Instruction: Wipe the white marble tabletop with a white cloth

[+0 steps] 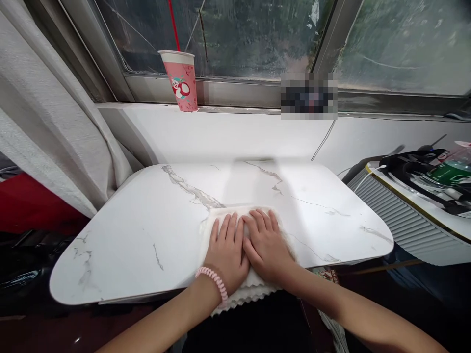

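I see the white cloth [235,289] lying at the near edge of the marble bench [147,230], its scalloped hem hanging over. My left hand [225,252] and right hand [265,245] press flat on it side by side, touching, fingers spread open, each grip holding nothing. A pink cup [181,80] stands on the far windowsill [239,93].

Both forearms are bare of sleeves, and a pink coiled band [214,283] circles the left wrist.
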Demonstrator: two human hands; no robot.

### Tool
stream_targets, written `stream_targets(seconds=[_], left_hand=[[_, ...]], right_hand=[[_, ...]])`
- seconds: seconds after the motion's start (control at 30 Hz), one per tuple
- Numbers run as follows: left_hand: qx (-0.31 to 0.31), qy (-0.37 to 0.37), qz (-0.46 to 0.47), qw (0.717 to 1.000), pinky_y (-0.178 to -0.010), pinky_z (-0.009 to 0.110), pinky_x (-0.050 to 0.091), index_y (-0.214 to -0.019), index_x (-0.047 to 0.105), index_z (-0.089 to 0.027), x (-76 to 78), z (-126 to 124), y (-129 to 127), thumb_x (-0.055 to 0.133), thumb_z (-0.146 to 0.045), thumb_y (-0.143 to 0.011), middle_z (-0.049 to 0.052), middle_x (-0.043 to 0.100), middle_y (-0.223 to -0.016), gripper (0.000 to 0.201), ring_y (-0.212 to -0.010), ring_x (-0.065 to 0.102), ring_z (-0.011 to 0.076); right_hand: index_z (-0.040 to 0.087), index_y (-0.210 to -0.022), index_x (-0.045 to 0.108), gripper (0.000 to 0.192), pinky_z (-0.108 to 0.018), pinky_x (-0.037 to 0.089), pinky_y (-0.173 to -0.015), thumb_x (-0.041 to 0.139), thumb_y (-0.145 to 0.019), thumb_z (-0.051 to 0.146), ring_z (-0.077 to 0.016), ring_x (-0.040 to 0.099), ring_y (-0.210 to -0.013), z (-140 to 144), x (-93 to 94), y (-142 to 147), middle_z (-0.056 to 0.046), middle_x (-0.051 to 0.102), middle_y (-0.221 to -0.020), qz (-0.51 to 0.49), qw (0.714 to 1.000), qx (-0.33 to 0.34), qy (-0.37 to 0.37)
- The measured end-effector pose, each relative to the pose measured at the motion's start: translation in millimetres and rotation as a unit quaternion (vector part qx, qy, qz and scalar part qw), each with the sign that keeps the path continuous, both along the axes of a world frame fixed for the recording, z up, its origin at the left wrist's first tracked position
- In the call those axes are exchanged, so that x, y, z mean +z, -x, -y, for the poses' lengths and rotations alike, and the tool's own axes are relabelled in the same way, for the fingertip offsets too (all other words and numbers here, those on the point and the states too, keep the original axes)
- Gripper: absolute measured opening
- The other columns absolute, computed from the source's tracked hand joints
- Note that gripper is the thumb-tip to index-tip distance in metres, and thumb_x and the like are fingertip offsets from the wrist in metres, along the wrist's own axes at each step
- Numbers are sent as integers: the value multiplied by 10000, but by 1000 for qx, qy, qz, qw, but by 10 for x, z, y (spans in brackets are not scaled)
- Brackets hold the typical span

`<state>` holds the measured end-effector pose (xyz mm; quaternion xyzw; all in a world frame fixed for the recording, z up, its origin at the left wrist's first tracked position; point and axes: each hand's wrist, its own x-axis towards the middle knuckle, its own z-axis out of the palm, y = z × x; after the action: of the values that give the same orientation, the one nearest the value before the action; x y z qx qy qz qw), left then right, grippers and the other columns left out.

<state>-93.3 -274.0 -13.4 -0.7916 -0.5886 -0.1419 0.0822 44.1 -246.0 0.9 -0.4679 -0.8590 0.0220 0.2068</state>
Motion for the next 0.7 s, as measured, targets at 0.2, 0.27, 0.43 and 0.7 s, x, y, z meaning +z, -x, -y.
stream_targets(seconds=[0.2, 0.27, 0.43, 0.7], left_hand=[[21, 37, -17, 999, -1185, 530, 260, -1422, 469, -49, 70, -175, 269, 326, -301, -923, 178, 470, -1494, 577, -1413, 383, 315], [30, 55, -18, 998, -1190, 529, 251, -1425, 460, -53, 106, -309, 345, 325, -300, -926, 174, 466, -1498, 574, -1417, 377, 312], [39, 94, -16, 995, -1212, 494, 212, -1440, 429, -76, 185, -764, 517, 328, -289, -928, 151, 427, -1532, 563, -1437, 344, 282], [-8, 94, 27, 995, -1217, 448, 207, -1397, 451, -128, 192, -1589, 823, 387, -315, -907, 133, 455, -1504, 528, -1419, 365, 245]], right_hand=[[116, -1308, 516, 428, -540, 180, -1193, 376, -936, 273, -308, 390, -1342, -219, 0, 266, -174, 519, -1377, -8, 999, 25, 23], [120, -1294, 522, 414, -536, 188, -1186, 366, -938, 264, -306, 392, -1335, -345, 4, 353, -175, 516, -1379, -13, 999, 23, 32], [132, -1247, 546, 377, -518, 179, -1177, 364, -935, 241, -296, 413, -1295, -741, 6, 566, -167, 518, -1363, -34, 998, -7, 43], [135, -1198, 568, 349, -492, 187, -1155, 360, -927, 205, -279, 429, -1263, -1437, 7, 848, -153, 557, -1283, -54, 996, -58, 48]])
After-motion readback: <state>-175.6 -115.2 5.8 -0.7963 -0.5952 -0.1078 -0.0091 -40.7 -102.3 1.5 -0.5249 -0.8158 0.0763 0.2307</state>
